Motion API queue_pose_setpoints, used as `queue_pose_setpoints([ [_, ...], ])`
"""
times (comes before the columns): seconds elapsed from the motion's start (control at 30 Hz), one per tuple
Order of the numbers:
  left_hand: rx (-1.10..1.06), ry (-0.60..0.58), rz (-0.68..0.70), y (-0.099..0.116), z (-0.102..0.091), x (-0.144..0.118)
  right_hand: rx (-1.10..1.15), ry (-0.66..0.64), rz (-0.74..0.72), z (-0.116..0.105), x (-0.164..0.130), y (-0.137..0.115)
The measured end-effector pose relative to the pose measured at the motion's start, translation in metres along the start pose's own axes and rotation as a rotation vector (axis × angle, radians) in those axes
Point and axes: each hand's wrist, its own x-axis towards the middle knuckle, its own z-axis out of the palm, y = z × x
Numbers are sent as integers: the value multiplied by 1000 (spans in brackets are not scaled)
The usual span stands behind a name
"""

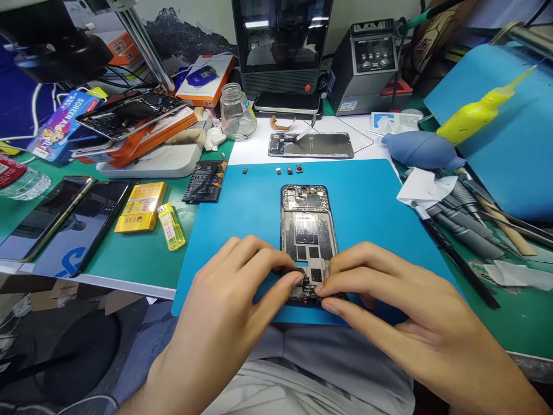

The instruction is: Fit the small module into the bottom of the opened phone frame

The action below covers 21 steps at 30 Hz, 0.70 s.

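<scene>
An opened smartphone (305, 227) lies on the blue mat, its inner frame and circuit parts bare. Over its lower left end is my left hand (242, 288), thumb and index finger closed close together at a small dark part. My right hand (389, 294) pinches at the lower right end, the fingertips touching the board area there. What either pinch holds is too small and covered to name. Several tiny camera-like modules (299, 169) lie in a row above the phone. A black battery (206, 181) rests at the mat's upper left edge.
A detached screen panel (311, 145) lies on white paper behind the blue mat (367, 196). To the left are a yellow lighter (171, 226), a gold box (141, 207) and a glass jar (238, 112). Tweezers-like tools, a blue air blower (421, 148) and a yellow bottle (484, 112) crowd the right.
</scene>
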Motion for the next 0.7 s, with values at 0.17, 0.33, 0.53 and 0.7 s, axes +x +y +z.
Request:
queue_pose_setpoints([
  [0.17,-10,-13,4,-1,0,5,-82,-47,-49,1,-2,5],
  [0.33,-51,-36,8,-4,-1,4,-105,-60,-52,0,-3,9],
  [0.53,-117,-35,25,-10,-2,4,-203,0,-95,-4,-3,9],
  [0.7,-111,-45,8,-9,0,0,-394,83,-46,13,-28,2],
])
